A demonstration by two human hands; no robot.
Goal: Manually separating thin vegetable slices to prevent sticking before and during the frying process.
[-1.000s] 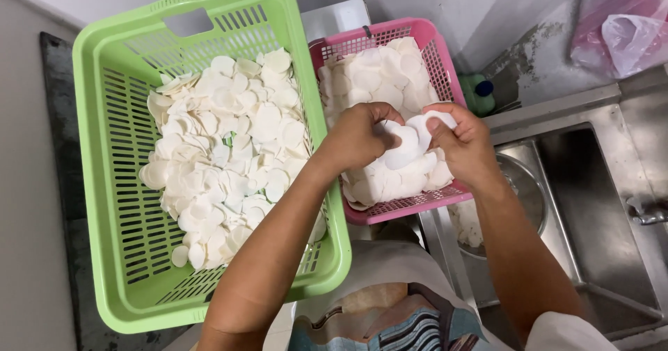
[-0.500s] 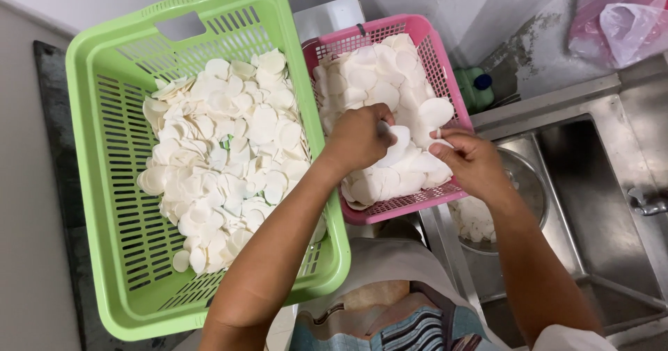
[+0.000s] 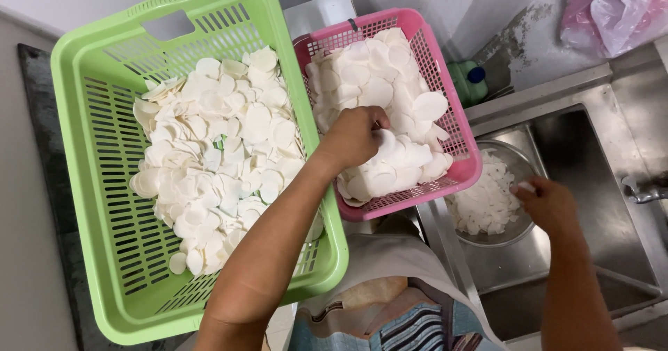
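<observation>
Left hand (image 3: 355,137) curls closed on white slices (image 3: 390,114) in pink basket (image 3: 456,125). Right hand (image 3: 550,205) pinches one slice over metal bowl (image 3: 518,163) in sink. Bowl part-filled; pink basket remains heaped; green basket (image 3: 90,184) full.

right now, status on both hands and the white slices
Left hand closed on white slices in pink basket. Right hand over metal bowl in sink, pinching a slice. Nothing blocking.

the right hand (image 3: 551,205) hides part of the metal bowl (image 3: 518,162); its grip is unclear.
</observation>
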